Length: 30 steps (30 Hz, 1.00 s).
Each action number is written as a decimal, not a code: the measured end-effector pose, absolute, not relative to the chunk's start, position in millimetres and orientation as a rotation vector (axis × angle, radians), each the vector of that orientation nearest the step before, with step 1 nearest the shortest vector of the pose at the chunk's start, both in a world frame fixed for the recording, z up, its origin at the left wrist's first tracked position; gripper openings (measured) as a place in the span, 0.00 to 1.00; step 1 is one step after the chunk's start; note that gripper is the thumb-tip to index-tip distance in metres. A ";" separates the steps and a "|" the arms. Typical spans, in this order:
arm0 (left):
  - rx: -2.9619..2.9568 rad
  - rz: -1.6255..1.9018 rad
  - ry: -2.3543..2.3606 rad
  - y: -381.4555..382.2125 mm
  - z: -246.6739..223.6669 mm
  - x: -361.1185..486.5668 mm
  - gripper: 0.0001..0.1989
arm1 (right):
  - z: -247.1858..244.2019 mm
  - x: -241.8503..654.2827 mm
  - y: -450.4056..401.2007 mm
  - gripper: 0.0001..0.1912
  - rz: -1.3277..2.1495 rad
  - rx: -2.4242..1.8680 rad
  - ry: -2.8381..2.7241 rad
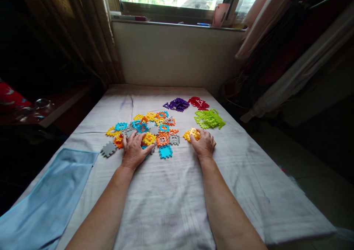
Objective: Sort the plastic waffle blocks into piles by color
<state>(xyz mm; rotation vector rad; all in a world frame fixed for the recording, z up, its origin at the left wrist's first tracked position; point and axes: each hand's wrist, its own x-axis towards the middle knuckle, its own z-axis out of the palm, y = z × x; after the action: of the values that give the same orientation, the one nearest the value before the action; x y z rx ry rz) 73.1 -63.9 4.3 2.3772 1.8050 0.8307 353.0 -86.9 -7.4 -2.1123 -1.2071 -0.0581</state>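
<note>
My left hand (134,151) rests on a mixed pile of toothed plastic building tiles in blue, orange, grey and yellow. Its fingers are spread, with thumb and forefinger at the edge of a yellow window tile (149,138). Around it lie a grey tile (108,149), an orange window tile (162,140) and a blue tile (165,151). To the right, my right hand (204,143) has its thumb and fingers closed on yellow tiles (191,134) in a small heap on the cloth. The fingertips there are partly hidden.
Beyond my right hand are separate heaps of green tiles (210,118), purple tiles (177,104) and red tiles (198,103). A light blue cloth (55,191) covers the table's left side. A pale sheet (166,205) lies over the table, which meets a wall below the window.
</note>
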 end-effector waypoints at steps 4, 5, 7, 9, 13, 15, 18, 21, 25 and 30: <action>2.417 0.875 1.776 -63.5 4.5 72.4 0.25 | -4.5 338.7 -86.9 0.16 -0.153 -1.917 -1.285; 2.431 0.883 1.755 -63.4 4.5 72.2 0.25 | -3.0 333.2 -87.4 0.15 -0.162 -1.856 -1.334; 2.466 0.899 1.706 -63.4 5.0 71.8 0.26 | 0.2 321.3 -89.0 0.12 -0.142 -1.745 -1.453; 2.512 0.914 1.648 -64.0 6.0 72.0 0.26 | 3.3 309.9 -90.8 0.11 -0.085 -1.664 -1.555; 2.610 0.935 1.531 -66.8 8.9 75.3 0.27 | 7.3 291.4 -93.4 0.11 0.112 -1.543 -1.613; 2.647 0.941 1.477 -68.7 9.6 78.7 0.27 | 7.3 283.7 -93.9 0.12 0.264 -1.479 -1.578; 2.682 0.943 1.409 -71.5 9.0 84.7 0.28 | 4.7 272.9 -94.0 0.15 0.517 -1.389 -1.488; 2.680 0.906 1.373 -73.0 7.4 89.0 0.28 | 2.4 266.9 -93.1 0.15 0.659 -1.318 -1.398; 2.632 0.910 1.405 -71.0 6.7 86.1 0.32 | 5.3 280.8 -89.0 0.16 0.593 -1.349 -1.306; 2.589 0.819 1.537 -65.5 8.4 72.8 0.23 | 7.4 330.2 -83.2 0.18 0.254 -1.639 -1.112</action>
<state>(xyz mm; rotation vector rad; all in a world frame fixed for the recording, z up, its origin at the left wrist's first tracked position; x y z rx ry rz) 72.8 -65.5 8.4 2.5885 1.5370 0.8189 330.2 -83.2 7.4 -1.6386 -1.1120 0.2537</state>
